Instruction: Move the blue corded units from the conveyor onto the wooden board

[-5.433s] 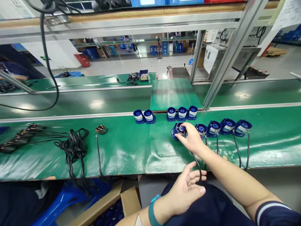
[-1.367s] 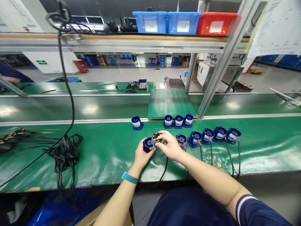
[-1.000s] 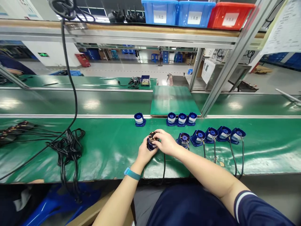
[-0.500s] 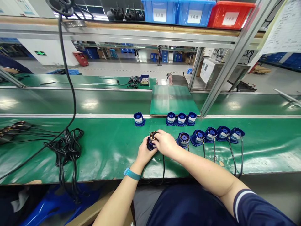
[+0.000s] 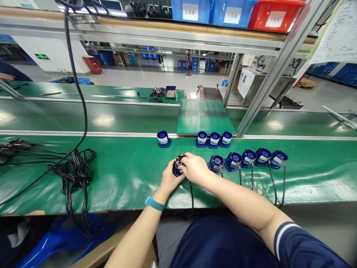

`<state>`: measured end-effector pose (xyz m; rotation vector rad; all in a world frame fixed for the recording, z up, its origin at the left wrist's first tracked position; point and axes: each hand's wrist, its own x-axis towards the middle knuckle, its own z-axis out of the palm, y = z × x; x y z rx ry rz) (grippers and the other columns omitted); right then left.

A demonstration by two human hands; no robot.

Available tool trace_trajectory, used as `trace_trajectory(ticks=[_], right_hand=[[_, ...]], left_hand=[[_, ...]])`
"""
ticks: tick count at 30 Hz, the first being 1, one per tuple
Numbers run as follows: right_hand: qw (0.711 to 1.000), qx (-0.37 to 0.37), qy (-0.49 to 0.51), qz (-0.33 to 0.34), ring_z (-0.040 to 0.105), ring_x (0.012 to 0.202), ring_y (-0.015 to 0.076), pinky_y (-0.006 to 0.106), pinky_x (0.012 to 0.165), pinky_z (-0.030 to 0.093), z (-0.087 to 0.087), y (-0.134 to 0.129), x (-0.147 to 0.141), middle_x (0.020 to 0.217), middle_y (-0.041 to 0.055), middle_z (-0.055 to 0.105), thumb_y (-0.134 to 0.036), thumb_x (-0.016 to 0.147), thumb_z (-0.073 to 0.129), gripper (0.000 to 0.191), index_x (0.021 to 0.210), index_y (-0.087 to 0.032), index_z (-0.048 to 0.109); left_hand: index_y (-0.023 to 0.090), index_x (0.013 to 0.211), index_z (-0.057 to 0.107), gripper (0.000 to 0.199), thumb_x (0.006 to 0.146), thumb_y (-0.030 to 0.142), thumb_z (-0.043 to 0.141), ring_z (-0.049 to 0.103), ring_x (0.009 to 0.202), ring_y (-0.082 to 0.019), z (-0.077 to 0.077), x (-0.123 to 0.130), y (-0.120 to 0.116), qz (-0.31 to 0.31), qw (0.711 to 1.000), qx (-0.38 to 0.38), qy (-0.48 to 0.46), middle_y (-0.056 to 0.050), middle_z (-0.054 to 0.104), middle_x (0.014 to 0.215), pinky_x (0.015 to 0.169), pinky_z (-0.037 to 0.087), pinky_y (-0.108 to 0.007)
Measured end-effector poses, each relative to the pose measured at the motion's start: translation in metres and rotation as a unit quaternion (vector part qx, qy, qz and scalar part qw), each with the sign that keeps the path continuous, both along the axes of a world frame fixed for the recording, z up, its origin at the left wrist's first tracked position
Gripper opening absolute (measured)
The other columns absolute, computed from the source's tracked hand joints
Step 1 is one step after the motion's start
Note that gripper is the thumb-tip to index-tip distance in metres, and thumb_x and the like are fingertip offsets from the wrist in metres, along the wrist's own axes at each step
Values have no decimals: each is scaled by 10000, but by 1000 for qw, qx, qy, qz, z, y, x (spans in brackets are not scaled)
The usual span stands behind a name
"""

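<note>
My left hand (image 5: 169, 178) is wrapped round a blue cylindrical housing (image 5: 176, 171) on the green bench, steadying it from the left. The fingers of my right hand (image 5: 195, 169) are closed on a black ring with copper-coloured windings (image 5: 180, 159), like a motor stator, at the housing's open top. How deep the ring sits is hidden by my fingers. A black cable (image 5: 192, 197) runs from beneath my hands over the bench's front edge. Right of my hands stands a similar blue housing (image 5: 216, 163) with a cable, first in a row of several.
At the back stand one blue housing (image 5: 163, 139) and a group of three, the middle one (image 5: 214, 139) included. Tangled black cables (image 5: 76, 169) lie left, and one cable (image 5: 76, 80) hangs from above. A metal post (image 5: 267, 82) rises at the right rear.
The view has shifted slightly. Both hands stay at the same housing, the right fingers still on the ring at its top; the other housings have not moved.
</note>
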<state>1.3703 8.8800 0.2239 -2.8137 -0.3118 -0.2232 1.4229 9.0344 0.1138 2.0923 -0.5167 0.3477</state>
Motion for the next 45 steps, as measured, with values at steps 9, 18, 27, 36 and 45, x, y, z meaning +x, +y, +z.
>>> trace_trajectory(ticks=[9, 18, 27, 36, 45], right_hand=[[998, 53, -43, 14, 624, 971, 197, 333, 862, 522, -15, -4, -8, 1155, 96, 647, -352, 996, 584, 211, 1023, -196, 723], [949, 225, -208, 79, 635, 1082, 262, 462, 975, 554, -64, -14, -27, 1316, 154, 650, -309, 965, 590, 585, 1515, -194, 429], [949, 253, -188, 32, 627, 1110, 310, 511, 979, 518, -56, 0, -39, 1270, 197, 662, -360, 970, 580, 489, 1406, -145, 530], [948, 244, -186, 87, 611, 1067, 218, 392, 944, 485, -42, -8, -34, 1258, 115, 676, -222, 966, 587, 336, 1296, -169, 556], [972, 178, -149, 21, 571, 960, 244, 422, 872, 482, -37, -5, -39, 1177, 96, 697, -244, 930, 668, 336, 1244, -162, 584]], left_hand=[[210, 1308, 520, 616, 754, 357, 748, 675, 1141, -268, -5, -1, 1, -5, 1000, 0, -23, -118, 685, 1275, 1000, 558, -437], [218, 1350, 468, 578, 864, 417, 708, 636, 1227, -272, -14, -1, 8, -51, 986, 14, -155, -135, 648, 1308, 1071, 529, -457], [223, 1352, 464, 581, 869, 434, 708, 648, 1198, -274, -14, -3, 15, -49, 983, 45, -174, -131, 651, 1293, 1040, 544, -448], [209, 1348, 499, 618, 829, 468, 714, 684, 1155, -265, -8, -7, 14, -36, 989, 47, -137, -117, 682, 1274, 993, 575, -410], [182, 1349, 511, 629, 824, 440, 742, 703, 1133, -258, -6, -10, 12, -39, 983, 44, -174, -136, 698, 1246, 966, 594, -390]])
